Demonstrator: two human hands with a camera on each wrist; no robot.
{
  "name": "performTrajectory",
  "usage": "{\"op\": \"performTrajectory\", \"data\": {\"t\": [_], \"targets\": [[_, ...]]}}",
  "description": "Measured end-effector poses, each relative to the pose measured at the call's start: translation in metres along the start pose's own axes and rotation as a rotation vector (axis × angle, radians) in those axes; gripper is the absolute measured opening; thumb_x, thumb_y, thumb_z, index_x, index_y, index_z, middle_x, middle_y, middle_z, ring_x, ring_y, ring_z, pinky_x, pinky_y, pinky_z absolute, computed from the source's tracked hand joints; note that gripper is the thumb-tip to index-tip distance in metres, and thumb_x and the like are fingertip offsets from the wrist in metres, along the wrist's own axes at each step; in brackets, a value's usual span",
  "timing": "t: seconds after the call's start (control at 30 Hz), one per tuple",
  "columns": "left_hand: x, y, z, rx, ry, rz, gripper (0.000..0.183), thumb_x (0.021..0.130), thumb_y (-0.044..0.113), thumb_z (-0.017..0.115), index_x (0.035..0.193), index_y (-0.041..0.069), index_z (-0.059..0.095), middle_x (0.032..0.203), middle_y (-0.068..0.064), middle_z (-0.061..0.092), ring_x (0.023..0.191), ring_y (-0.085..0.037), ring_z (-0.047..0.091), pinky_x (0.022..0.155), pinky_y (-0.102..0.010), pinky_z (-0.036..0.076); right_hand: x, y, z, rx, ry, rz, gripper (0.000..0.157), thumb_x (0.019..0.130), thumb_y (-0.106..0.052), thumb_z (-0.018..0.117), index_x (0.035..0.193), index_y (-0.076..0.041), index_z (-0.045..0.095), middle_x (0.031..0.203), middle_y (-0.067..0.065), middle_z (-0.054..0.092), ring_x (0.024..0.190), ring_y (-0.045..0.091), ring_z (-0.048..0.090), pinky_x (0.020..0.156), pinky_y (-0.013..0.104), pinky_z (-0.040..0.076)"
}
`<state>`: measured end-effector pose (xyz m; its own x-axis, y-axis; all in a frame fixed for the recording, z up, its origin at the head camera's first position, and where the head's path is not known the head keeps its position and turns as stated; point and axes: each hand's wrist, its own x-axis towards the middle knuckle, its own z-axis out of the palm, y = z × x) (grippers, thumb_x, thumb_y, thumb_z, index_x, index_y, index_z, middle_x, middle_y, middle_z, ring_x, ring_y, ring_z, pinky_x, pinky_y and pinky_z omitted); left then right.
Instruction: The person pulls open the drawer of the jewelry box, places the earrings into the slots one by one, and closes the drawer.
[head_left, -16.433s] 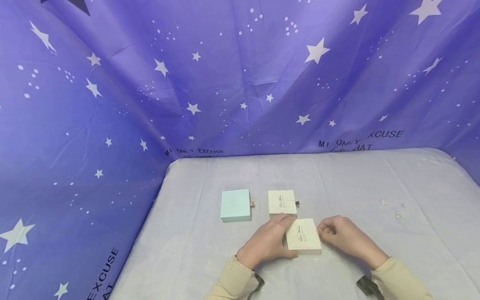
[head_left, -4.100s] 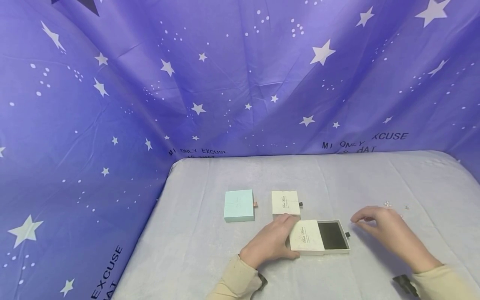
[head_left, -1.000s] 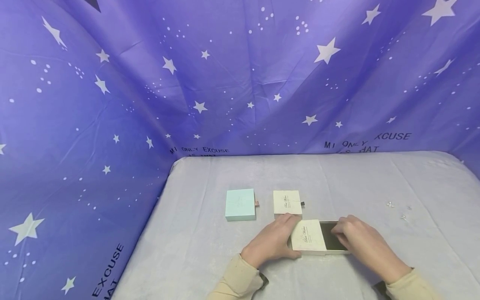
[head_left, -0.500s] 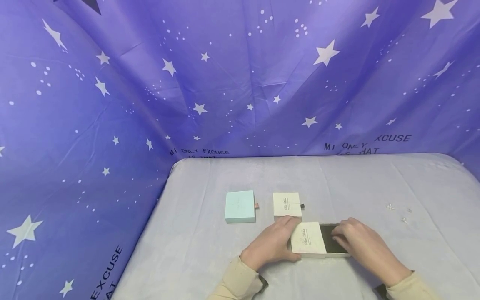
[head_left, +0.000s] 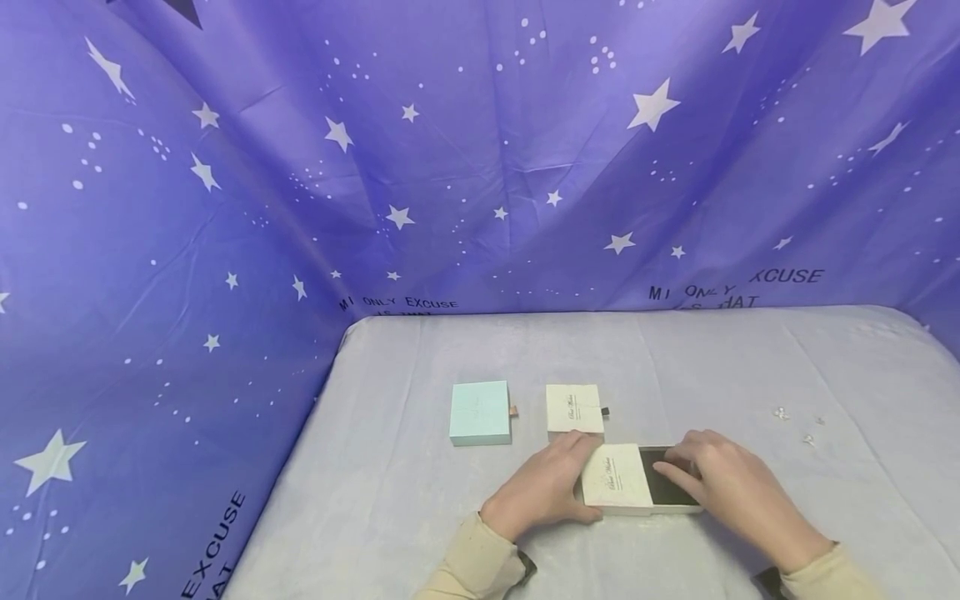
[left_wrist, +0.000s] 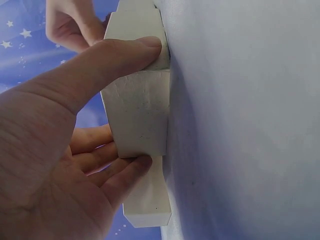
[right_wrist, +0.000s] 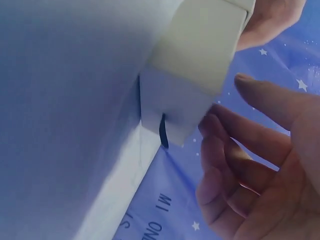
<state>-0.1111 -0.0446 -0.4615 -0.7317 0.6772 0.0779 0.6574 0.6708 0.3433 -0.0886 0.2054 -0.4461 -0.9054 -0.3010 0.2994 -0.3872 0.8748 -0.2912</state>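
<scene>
My left hand (head_left: 536,487) grips the cream box (head_left: 618,477) by its left side, thumb at the near edge and fingers at the far edge. In the left wrist view the thumb lies along the box's side (left_wrist: 137,115). From the box's right end the drawer (head_left: 678,509) is pulled out, its dark lining (head_left: 662,490) partly covered by my right hand (head_left: 723,479). That hand is over the drawer's right end, thumb apart from the fingers, with nothing visible between them. A black ribbon tab (right_wrist: 163,132) hangs from the drawer's end in the right wrist view.
Behind the held box lies a second cream box (head_left: 572,407) with a black tab. A mint box (head_left: 480,412) with an orange tab is to its left. Several small shiny pieces (head_left: 782,412) lie at the right on the grey cloth (head_left: 375,500). A starry purple curtain (head_left: 450,167) surrounds the table.
The closed box was opened by its drawer earlier. My right hand moved from beside the small pieces to over the drawer, and its thumb and fingers have just spread. The left hand stays put.
</scene>
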Motion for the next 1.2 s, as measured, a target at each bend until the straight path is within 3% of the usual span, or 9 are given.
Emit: {"op": "performTrajectory", "data": {"t": [0.13, 0.33, 0.6, 0.9, 1.2], "targets": [[0.0, 0.0, 0.0, 0.012, 0.011, 0.009, 0.089, 0.068, 0.036, 0.09, 0.141, 0.011, 0.047, 0.131, 0.004, 0.055, 0.12, -0.005, 0.052, 0.107, -0.014, 0.038, 0.002, 0.005, -0.006, 0.022, 0.005, 0.02, 0.016, 0.081, -0.028, 0.08, 0.085, -0.013, 0.075, 0.078, -0.006, 0.064, 0.069, 0.012, 0.059, 0.061, 0.037, 0.054], [0.001, 0.0, -0.001, 0.021, 0.011, 0.015, 0.088, 0.068, 0.036, 0.09, 0.141, 0.011, 0.047, 0.131, 0.005, 0.055, 0.12, -0.005, 0.052, 0.107, -0.014, 0.038, 0.002, 0.023, -0.016, 0.034, 0.024, 0.031, 0.019, 0.083, -0.023, 0.078, 0.092, -0.006, 0.074, 0.089, 0.006, 0.071, 0.077, 0.025, 0.066, 0.068, 0.049, 0.057], [0.0, 0.001, -0.002, 0.013, -0.001, 0.005, 0.089, 0.068, 0.036, 0.09, 0.141, 0.01, 0.047, 0.131, 0.004, 0.056, 0.119, -0.005, 0.053, 0.106, -0.014, 0.039, 0.0, 0.057, -0.024, 0.008, 0.051, 0.066, 0.026, 0.081, -0.013, 0.076, 0.099, 0.005, 0.071, 0.101, 0.026, 0.068, 0.093, 0.048, 0.063, 0.08, 0.063, 0.049], [0.0, 0.001, -0.001, 0.005, -0.002, 0.001, 0.088, 0.067, 0.035, 0.09, 0.141, 0.011, 0.048, 0.129, 0.005, 0.056, 0.117, -0.004, 0.053, 0.106, -0.014, 0.039, -0.004, 0.087, -0.027, -0.017, 0.074, 0.065, 0.028, 0.079, -0.006, 0.075, 0.101, 0.01, 0.068, 0.101, 0.03, 0.065, 0.094, 0.052, 0.06, 0.082, 0.064, 0.047], [-0.001, 0.001, 0.0, -0.005, -0.007, -0.005, 0.088, 0.068, 0.035, 0.09, 0.141, 0.012, 0.048, 0.13, 0.005, 0.055, 0.119, -0.004, 0.052, 0.107, -0.014, 0.038, -0.006, 0.109, -0.027, -0.05, 0.047, 0.107, 0.034, 0.078, -0.006, 0.075, 0.104, 0.013, 0.065, 0.103, 0.035, 0.062, 0.094, 0.054, 0.057, 0.081, 0.068, 0.044]]}}
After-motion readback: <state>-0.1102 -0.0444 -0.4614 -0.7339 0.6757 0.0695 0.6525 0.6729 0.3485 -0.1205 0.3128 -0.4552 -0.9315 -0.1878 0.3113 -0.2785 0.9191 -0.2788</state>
